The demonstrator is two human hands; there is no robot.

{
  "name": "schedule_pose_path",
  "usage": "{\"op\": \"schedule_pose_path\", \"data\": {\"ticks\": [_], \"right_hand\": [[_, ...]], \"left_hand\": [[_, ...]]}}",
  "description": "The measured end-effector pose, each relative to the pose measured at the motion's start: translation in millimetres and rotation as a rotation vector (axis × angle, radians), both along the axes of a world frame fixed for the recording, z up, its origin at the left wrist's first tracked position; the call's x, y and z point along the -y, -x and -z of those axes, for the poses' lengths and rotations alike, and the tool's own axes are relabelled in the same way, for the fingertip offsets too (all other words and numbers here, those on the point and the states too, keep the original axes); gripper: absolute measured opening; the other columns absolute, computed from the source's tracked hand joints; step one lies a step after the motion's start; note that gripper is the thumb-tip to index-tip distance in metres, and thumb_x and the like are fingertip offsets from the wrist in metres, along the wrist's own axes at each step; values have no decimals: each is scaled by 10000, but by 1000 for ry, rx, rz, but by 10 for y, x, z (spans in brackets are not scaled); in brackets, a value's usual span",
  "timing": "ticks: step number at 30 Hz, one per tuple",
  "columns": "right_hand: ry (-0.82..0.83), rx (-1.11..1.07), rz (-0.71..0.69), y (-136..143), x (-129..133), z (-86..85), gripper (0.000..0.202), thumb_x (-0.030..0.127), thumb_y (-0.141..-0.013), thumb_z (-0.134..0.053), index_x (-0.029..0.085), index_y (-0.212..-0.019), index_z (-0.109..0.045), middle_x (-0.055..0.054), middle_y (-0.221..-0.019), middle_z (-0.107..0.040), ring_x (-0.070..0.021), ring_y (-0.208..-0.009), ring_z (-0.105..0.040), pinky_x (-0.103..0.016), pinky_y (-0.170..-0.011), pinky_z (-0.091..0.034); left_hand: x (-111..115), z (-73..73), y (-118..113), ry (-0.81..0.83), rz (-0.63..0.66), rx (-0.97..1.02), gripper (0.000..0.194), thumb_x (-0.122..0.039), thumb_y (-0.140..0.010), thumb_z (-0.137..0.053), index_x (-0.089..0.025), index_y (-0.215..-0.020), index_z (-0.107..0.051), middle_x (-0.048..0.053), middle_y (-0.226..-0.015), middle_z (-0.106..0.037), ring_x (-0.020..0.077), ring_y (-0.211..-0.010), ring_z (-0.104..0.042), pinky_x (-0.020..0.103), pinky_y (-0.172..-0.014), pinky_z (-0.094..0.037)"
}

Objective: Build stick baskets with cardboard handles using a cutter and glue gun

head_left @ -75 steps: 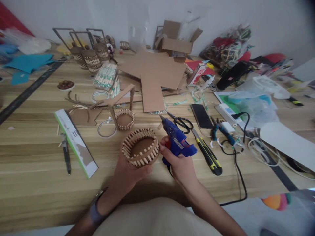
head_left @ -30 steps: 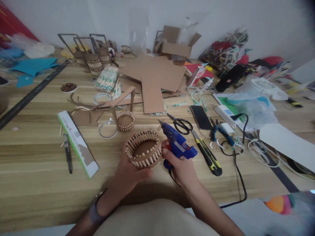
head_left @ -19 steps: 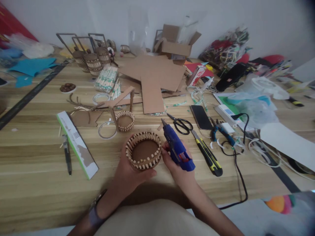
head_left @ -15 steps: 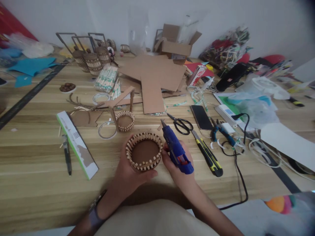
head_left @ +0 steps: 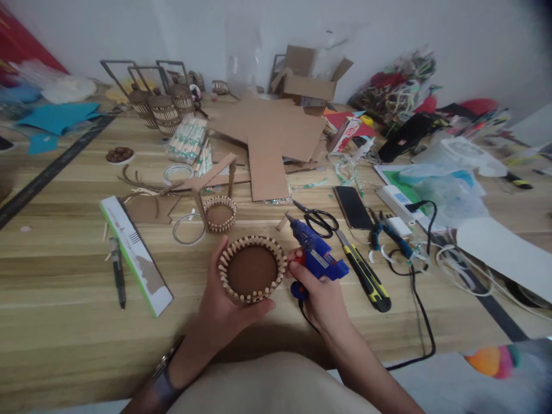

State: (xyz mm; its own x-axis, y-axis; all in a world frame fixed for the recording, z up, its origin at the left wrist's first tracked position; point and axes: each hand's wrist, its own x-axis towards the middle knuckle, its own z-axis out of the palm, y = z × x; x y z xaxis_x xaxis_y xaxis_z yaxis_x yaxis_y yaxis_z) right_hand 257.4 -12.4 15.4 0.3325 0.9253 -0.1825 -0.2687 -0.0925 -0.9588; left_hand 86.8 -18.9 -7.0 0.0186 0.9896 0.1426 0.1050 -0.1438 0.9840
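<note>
A round basket of short wooden sticks with a brown base (head_left: 253, 269) is gripped in my left hand (head_left: 224, 310), thumb along its near side and fingers round its left. My right hand (head_left: 321, 296) is wrapped round the handle of a blue hot glue gun (head_left: 317, 248), whose nozzle points up and left, just right of the basket's rim. A cord hangs from the gun's handle. Beyond the held basket stands a smaller stick basket (head_left: 219, 215) with a tall cardboard handle.
Scissors (head_left: 321, 221), a yellow-black utility knife (head_left: 366, 273), a phone (head_left: 352, 207) and pliers (head_left: 394, 236) lie to the right. A long white box (head_left: 137, 256) and a black pen (head_left: 117, 276) lie left. Cardboard sheets (head_left: 269, 161) and finished lidded baskets (head_left: 164, 112) are farther back.
The glue gun has turned in my right hand, now showing its side and handle, and shifted slightly right. The held basket has tilted a little, showing more of its base.
</note>
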Motion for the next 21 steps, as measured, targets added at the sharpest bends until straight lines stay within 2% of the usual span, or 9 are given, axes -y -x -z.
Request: {"op": "schedule_pose_path", "data": {"ticks": [5, 8, 12, 15, 18, 21], "right_hand": [[-1, -107, 25, 1, -25, -2, 245, 193, -589, -799, 218, -777, -644, 33, -747, -687, -110, -565, -588, -263, -592, -474], [-16, -145, 63, -9, -40, 0, 269, 191, -572, -821, 219, -770, -643, 43, -727, -680, -104, -558, -583, -251, -579, -470], [-7, -177, 91, -42, -49, 16, 322, 335, -599, -891, 222, -779, -649, 42, -702, -674, -110, -584, -601, -254, -604, -498], [60, -205, 17, -59, -44, 11, 425, 437, -535, -942, 226, -798, -684, 12, -770, -728, -159, -730, -679, -283, -702, -545], [158, -285, -54, -63, -44, 0, 472, 429, -467, -970, 224, -793, -697, 2, -809, -755, -174, -738, -688, -277, -664, -544], [236, -338, -20, -70, -63, 10, 430, 406, -505, -953, 218, -786, -687, 24, -710, -728, -164, -633, -660, -268, -575, -524]], "left_hand": [[7, 45, 28, -36, -4, -78, 1117, -540, -674, -861, -259, -1532, -203, 154, -1422, -537, 325, -1262, -614, 487, -1036, -530], [13, 73, 59, -59, -1, -147, 1124, -547, -679, -857, -248, -1539, -200, 162, -1424, -531, 332, -1270, -608, 496, -1043, -526], [14, 90, 87, -98, 20, -254, 1090, -536, -682, -859, -234, -1528, -241, 169, -1438, -523, 344, -1310, -576, 529, -1092, -483], [2, 100, 76, -82, 40, -305, 1051, -531, -674, -866, -214, -1504, -305, 184, -1451, -516, 363, -1343, -544, 550, -1116, -456], [-10, 123, 45, -45, 61, -278, 1066, -546, -661, -870, -200, -1506, -319, 205, -1462, -506, 395, -1370, -511, 593, -1131, -425], [-6, 117, 23, -8, 85, -174, 1125, -533, -645, -892, -215, -1536, -283, 210, -1503, -471, 413, -1408, -466, 612, -1153, -395]]}}
